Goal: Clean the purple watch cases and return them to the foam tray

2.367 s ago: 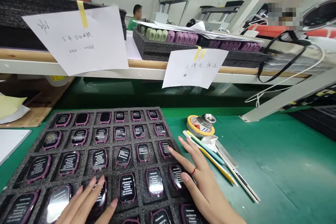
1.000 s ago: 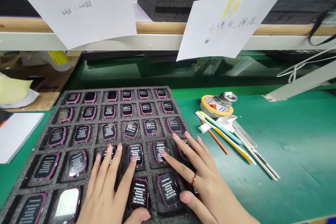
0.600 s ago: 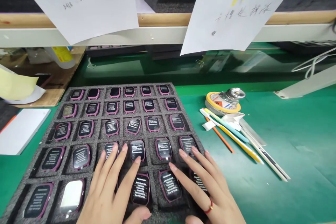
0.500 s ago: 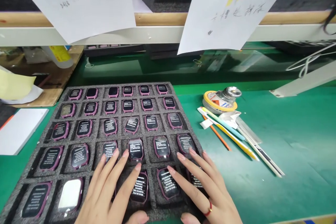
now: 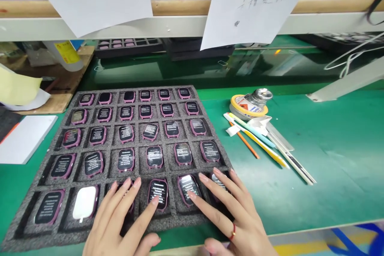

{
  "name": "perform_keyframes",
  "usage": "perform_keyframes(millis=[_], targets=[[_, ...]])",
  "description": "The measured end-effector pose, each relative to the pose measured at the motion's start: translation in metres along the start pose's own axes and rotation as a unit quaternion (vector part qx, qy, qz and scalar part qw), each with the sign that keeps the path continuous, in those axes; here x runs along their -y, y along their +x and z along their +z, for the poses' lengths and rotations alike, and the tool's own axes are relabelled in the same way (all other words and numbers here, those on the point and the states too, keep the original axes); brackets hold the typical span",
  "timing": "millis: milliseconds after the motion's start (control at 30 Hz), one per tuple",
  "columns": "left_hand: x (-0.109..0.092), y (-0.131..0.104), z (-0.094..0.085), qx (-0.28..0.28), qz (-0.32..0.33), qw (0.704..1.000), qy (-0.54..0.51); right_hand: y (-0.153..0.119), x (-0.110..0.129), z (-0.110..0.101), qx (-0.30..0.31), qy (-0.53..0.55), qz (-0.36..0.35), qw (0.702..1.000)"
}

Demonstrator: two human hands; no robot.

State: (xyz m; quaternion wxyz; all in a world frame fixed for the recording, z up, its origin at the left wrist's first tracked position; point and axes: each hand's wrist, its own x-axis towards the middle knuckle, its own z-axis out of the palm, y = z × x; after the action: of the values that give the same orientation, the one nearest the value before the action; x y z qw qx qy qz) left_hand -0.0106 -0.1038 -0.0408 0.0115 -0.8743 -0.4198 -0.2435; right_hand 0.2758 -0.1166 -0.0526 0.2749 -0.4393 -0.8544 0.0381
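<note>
A dark grey foam tray [image 5: 168, 221] holds rows of purple-framed smartwatches, most with white text on black screens. My left hand [image 5: 120, 216] lies spread over the front row, its index fingertip on the screen of a smartwatch [image 5: 158, 192]. Another watch is mostly hidden beneath its other fingers. My right hand [image 5: 231, 212] is also spread, its index fingertip at the lit screen of the neighbouring smartwatch [image 5: 188, 186]. Its remaining fingers cover much of the front right corner watch [image 5: 219, 182]. One front-row smartwatch [image 5: 85, 203] shows a plain white screen. Neither hand grips anything.
Right of the tray lie toothbrushes [image 5: 255, 140], an orange stick [image 5: 248, 146], a yellow tape roll [image 5: 237, 111] and a small metal-topped bottle [image 5: 261, 97]. White paper [image 5: 27, 138] lies at left. A shelf edge [image 5: 180, 24] with hanging handwritten sheets [image 5: 255, 12] spans the back.
The camera view has tilted down, so the shelf sits higher in the picture. My hands have drawn slightly toward the tray's front edge, uncovering more of the second row.
</note>
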Motion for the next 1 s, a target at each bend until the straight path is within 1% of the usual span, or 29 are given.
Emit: perform_keyframes(millis=[67, 200, 300, 433, 533, 633, 700, 867, 933, 1000], targets=[[0.000, -0.001, 0.001, -0.004, -0.002, 1.000, -0.001, 0.000, 0.001, -0.001, -0.011, 0.009, 0.004, 1.000], [-0.002, -0.006, 0.003, -0.024, 0.006, 1.000, -0.010, -0.004, 0.000, 0.000, -0.041, 0.025, 0.034, 0.998], [-0.006, -0.006, 0.004, -0.021, 0.010, 1.000, -0.013, -0.007, -0.003, -0.001, -0.052, 0.024, 0.050, 0.997], [-0.011, 0.001, 0.005, -0.013, 0.002, 1.000, 0.000, -0.007, -0.013, -0.006, -0.072, 0.010, 0.065, 0.995], [-0.014, 0.008, 0.008, -0.006, 0.010, 1.000, 0.020, -0.004, -0.026, -0.010, -0.086, -0.008, 0.104, 0.991], [-0.019, 0.015, 0.016, 0.004, 0.071, 0.996, 0.054, 0.000, -0.037, -0.012, -0.075, 0.002, 0.149, 0.986], [-0.025, 0.021, 0.023, 0.006, 0.101, 0.993, 0.067, 0.003, -0.041, -0.011, -0.060, 0.017, 0.166, 0.984], [-0.045, 0.040, 0.041, 0.011, 0.102, 0.993, 0.060, 0.008, -0.043, -0.011, -0.024, 0.026, 0.170, 0.985], [-0.054, 0.047, 0.046, 0.016, 0.106, 0.993, 0.052, 0.008, -0.042, -0.011, -0.031, 0.032, 0.169, 0.985], [-0.062, 0.053, 0.051, 0.013, 0.101, 0.994, 0.036, 0.007, -0.040, -0.012, -0.059, 0.048, 0.173, 0.982]])
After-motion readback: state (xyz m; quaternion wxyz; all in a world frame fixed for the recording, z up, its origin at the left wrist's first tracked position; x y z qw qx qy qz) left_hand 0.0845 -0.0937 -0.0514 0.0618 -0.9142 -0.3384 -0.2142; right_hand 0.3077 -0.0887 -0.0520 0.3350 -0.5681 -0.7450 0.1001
